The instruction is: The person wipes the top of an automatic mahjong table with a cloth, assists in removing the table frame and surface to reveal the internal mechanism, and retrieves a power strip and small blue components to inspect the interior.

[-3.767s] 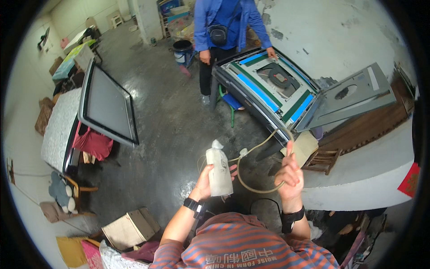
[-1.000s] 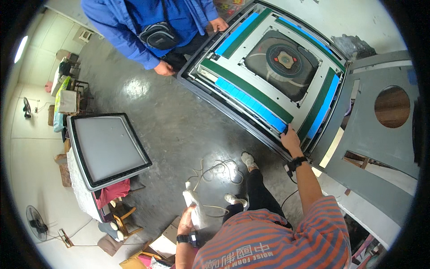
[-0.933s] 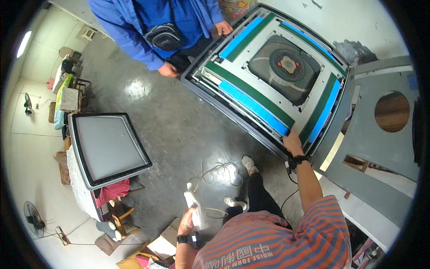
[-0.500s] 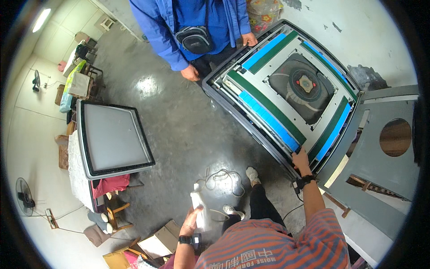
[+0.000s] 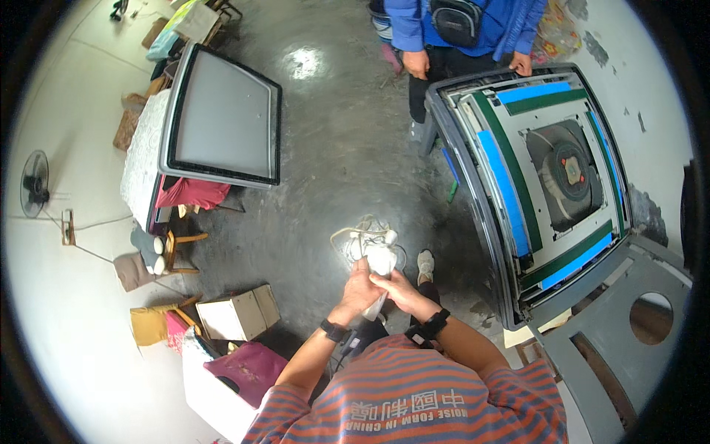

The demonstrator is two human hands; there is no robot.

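Both my hands are closed round a white hand-held device (image 5: 381, 260) low in front of me; its exact kind cannot be made out. My left hand (image 5: 358, 287) grips it from the left, and my right hand (image 5: 403, 290) meets it from the right with the thumbs close together. A pale cord (image 5: 342, 243) lies looped on the floor just beyond the device. To my right stands an opened automatic mahjong table (image 5: 551, 244), its white inner panel edged with green and blue strips round a dark central well. Neither hand touches it.
Behind the table's far edge a person in a blue jacket (image 5: 405, 26) rests a hand on its rim. A grey framed panel (image 5: 225, 118) lies on a covered table at left. A grey board (image 5: 592, 318) with a round hole joins the table's near side. Cardboard boxes (image 5: 229, 318) stand at lower left.
My right hand has left the mahjong table's near corner and joined my left on the white device. The device has moved forward and right. The view has swung, shifting the table right and lower.
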